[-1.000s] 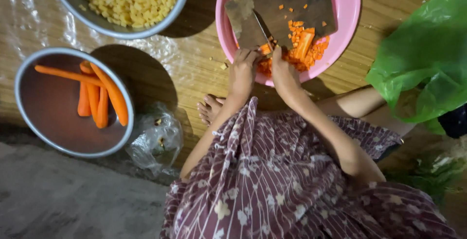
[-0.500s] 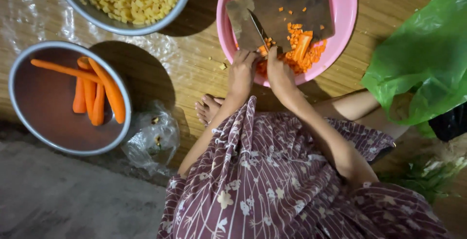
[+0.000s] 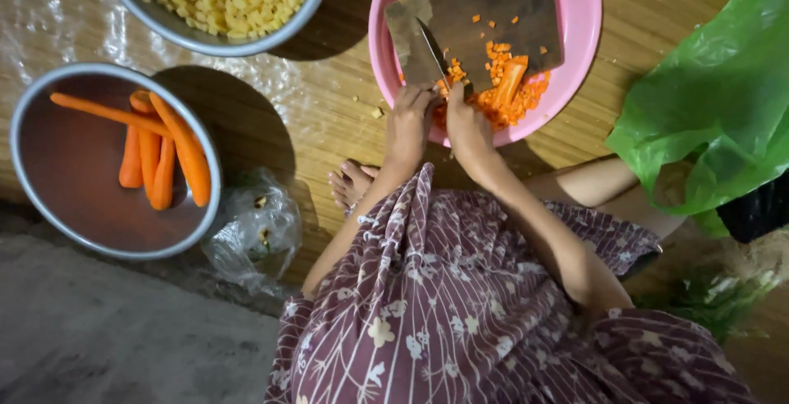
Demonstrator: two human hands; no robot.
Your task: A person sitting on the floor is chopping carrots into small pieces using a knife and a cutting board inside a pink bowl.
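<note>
left hand (image 3: 408, 124) fingers wrapped round knife (image 3: 431, 49) handle; right hand (image 3: 466, 120) fingers pinning carrot piece (image 3: 509, 79) on cutting board (image 3: 485, 13) over pink basin (image 3: 575, 42). diced carrot piling up. five whole carrots (image 3: 156, 145) wait in steel bowl (image 3: 49, 207); roughly halfway, i'd judge.

— What is everything resting on?

— A woven mat (image 3: 329, 116) on the floor, with a sheet of clear plastic (image 3: 49, 26) spread over its left part.

— And what sits directly on it?

— A pink basin (image 3: 575, 34), a metal bowl (image 3: 148, 18) of yellow cubes, a second metal bowl (image 3: 74, 215) with whole carrots, a crumpled clear bag (image 3: 251, 231), a green plastic bag (image 3: 715, 100) and a bare foot (image 3: 349, 186).
</note>
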